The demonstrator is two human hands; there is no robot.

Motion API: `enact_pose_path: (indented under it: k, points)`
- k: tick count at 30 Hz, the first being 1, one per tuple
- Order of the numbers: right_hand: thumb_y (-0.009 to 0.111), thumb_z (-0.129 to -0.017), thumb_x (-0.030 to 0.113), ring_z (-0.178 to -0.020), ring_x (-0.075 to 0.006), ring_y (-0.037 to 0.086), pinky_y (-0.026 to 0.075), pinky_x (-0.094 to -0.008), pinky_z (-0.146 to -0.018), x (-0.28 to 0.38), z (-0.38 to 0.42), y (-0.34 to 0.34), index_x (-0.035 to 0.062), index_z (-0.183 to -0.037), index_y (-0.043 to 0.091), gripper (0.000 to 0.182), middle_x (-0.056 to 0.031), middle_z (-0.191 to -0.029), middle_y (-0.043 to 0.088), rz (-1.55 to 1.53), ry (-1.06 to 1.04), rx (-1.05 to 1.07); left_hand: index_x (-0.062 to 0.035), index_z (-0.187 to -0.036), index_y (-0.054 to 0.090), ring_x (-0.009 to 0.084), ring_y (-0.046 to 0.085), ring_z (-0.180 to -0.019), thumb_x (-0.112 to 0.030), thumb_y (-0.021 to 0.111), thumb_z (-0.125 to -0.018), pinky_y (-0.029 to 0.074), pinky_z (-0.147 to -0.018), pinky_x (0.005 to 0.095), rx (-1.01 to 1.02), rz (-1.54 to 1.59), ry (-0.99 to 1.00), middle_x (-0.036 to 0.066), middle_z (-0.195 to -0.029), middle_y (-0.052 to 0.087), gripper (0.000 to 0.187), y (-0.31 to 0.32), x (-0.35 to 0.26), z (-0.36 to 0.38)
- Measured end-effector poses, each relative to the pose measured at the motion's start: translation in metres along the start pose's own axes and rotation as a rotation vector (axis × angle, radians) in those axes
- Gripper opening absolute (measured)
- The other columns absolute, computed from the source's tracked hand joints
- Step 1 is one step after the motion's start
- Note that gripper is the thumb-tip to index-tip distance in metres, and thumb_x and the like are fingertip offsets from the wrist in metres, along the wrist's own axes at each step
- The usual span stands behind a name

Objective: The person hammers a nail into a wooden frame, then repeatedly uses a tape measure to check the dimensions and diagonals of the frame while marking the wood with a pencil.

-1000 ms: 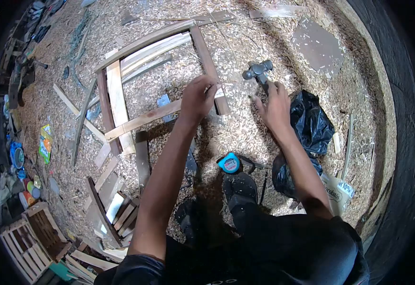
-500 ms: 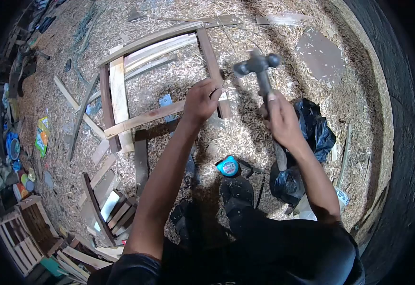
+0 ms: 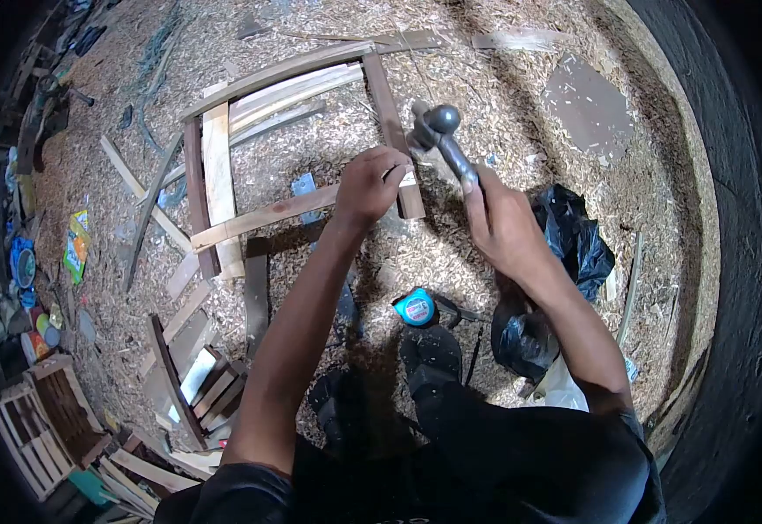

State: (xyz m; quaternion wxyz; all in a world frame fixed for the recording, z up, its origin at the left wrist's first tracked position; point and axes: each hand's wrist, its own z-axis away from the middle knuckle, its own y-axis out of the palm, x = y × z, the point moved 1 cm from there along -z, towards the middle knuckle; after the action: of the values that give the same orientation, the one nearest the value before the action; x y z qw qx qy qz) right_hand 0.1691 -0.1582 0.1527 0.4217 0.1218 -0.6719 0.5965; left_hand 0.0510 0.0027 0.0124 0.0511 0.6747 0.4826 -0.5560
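Note:
My right hand (image 3: pixel 510 229) is closed around the handle of a ball-peen hammer (image 3: pixel 442 131), whose metal head is raised just right of the wooden frame. My left hand (image 3: pixel 370 185) is pinched at the frame's near right corner, where a pale wooden slat (image 3: pixel 267 213) meets a dark brown side piece (image 3: pixel 385 100). Whatever sits between those fingertips is too small to make out. The frame lies on the ground, with a curved rail (image 3: pixel 276 77) along its far side and an upright board (image 3: pixel 218 157) near its left end.
Wood shavings cover the ground. A blue tape measure (image 3: pixel 417 308) lies by my shoes. Black plastic bags (image 3: pixel 573 236) sit to the right, near a dark wall (image 3: pixel 748 218). Scrap wood (image 3: pixel 180 384) and a wooden crate (image 3: pixel 36 445) are at the lower left.
The hammer head has swung left, closer to the frame's right corner, and its handle now leans left. My right hand has shifted slightly left. My left hand stays at the corner.

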Motion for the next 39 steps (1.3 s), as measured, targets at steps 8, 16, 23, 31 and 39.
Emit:
enact_pose_path:
  k: [8,16,23,31,39]
  points:
    - [0.045,-0.101,0.017,-0.060,-0.0467,0.062,0.046,-0.0536,-0.057,-0.007,-0.001,0.001,-0.0061,-0.106,0.052,0.024,-0.0281,-0.061,0.058,0.029,-0.099,0.003,-0.0038,-0.096,0.070,0.0293,0.070,-0.086,-0.003,0.071,-0.081,0.054,-0.078,0.0354,-0.055,0.045,0.047,0.013,-0.091,0.071,0.015,0.001,0.004,0.001]
    - [0.046,-0.101,0.016,-0.059,-0.0459,0.062,0.046,-0.0522,-0.055,-0.012,0.002,0.013,-0.0054,-0.107,0.052,0.023,-0.0289,-0.063,0.058,0.034,-0.071,0.009,-0.0020,-0.091,0.069,0.0275,0.068,-0.079,-0.002,0.070,-0.081,0.053,-0.071,0.0352,0.089,-0.050,-0.053,0.013,-0.085,0.068,0.011,-0.006,-0.007,-0.003]
    - [0.045,-0.101,0.016,-0.060,-0.0462,0.062,0.046,-0.0526,-0.057,-0.015,0.006,0.020,-0.0050,-0.108,0.052,0.023,-0.0267,-0.065,0.059,0.003,-0.013,-0.035,-0.0019,-0.096,0.070,0.0282,0.069,-0.083,-0.004,0.070,-0.082,0.053,-0.074,0.0356,0.024,0.021,0.010,0.014,-0.089,0.070,0.014,-0.003,-0.001,-0.003]
    - [0.045,-0.101,0.017,-0.057,-0.0450,0.061,0.045,-0.0528,-0.054,-0.006,0.009,0.014,-0.0044,-0.108,0.052,0.023,-0.0249,-0.063,0.059,-0.037,0.010,-0.089,-0.0018,-0.098,0.070,0.0307,0.070,-0.089,-0.006,0.069,-0.083,0.054,-0.080,0.0365,0.048,0.022,0.013,0.016,-0.093,0.070,0.016,-0.005,-0.005,-0.003]
    - [0.046,-0.101,0.017,-0.064,-0.0472,0.061,0.045,-0.0526,-0.058,-0.017,0.007,0.012,-0.0034,-0.107,0.053,0.023,-0.0270,-0.065,0.058,-0.086,0.083,-0.085,-0.0006,-0.093,0.067,0.0318,0.067,-0.084,-0.010,0.069,-0.084,0.051,-0.074,0.0379,0.118,-0.009,-0.006,0.015,-0.091,0.067,0.013,-0.007,-0.014,-0.008]
